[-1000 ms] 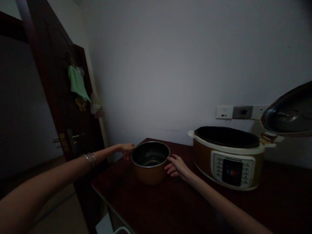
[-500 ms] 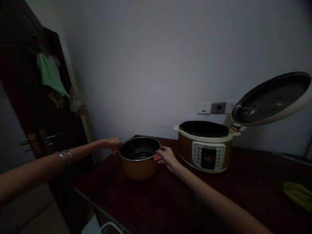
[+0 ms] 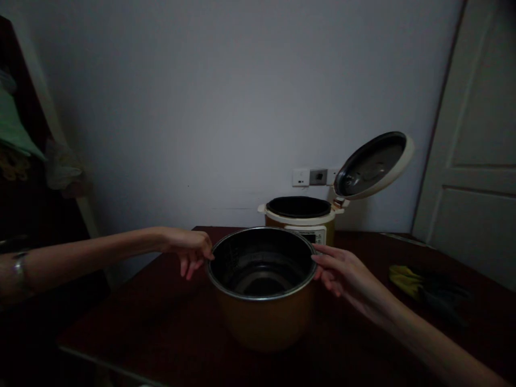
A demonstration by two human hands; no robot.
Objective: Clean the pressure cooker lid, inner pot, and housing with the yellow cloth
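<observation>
A cooker's inner pot (image 3: 264,322), golden outside and dark inside with a metal rim, is gripped at both sides. My left hand (image 3: 189,248) pinches the rim at the left, thumb and fingers closed on it. On the opposite side my right hand (image 3: 342,271) grips the rim, its lower fingers curled beneath. Nothing shows inside the pot except its dark shiny lining. Behind it stands a rice cooker (image 3: 300,215), golden and white, its lid (image 3: 373,166) raised and tilted to the right. The pot partly covers the cooker's control panel. Whether the pot's base touches the table cannot be told.
The dark red table (image 3: 161,322) has its edge at the lower left. A yellow and dark cloth (image 3: 407,282) lies on the right. Wall sockets (image 3: 318,177) are behind the cooker. Bags (image 3: 60,166) hang at the left; a pale door (image 3: 475,161) stands at the right.
Both hands have brought the inner pot nearer to me, so it now stands in front of the cooker. The view has turned right and moved back from the cooker.
</observation>
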